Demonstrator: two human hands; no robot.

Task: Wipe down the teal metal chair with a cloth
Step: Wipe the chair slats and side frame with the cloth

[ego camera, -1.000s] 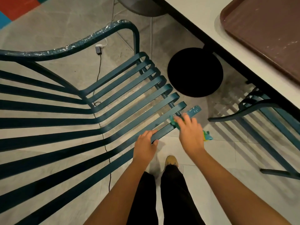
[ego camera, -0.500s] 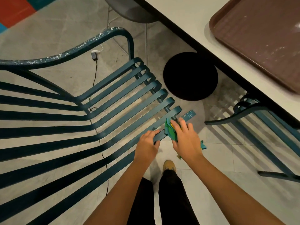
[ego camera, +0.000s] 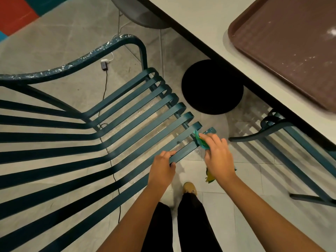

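The chair (ego camera: 127,113) is standing at left, the left hand (ego camera: 161,170) is curling its fingers round the nearest slat (ego camera: 183,152), and the right hand (ego camera: 218,157) is clutching the cloth (ego camera: 201,142), pressing it on that slat's tip, beside the table (ego camera: 200,19).

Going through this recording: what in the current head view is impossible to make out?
- Cloth: head view, mostly covered by the right hand holding it; only a teal bunch and a yellow-green tail show.
- Teal chair: backrest cut off by the left edge.
- Tray: cut off by the top and right edges.
- Second chair: seat largely hidden under the table, and the right edge cuts it off.
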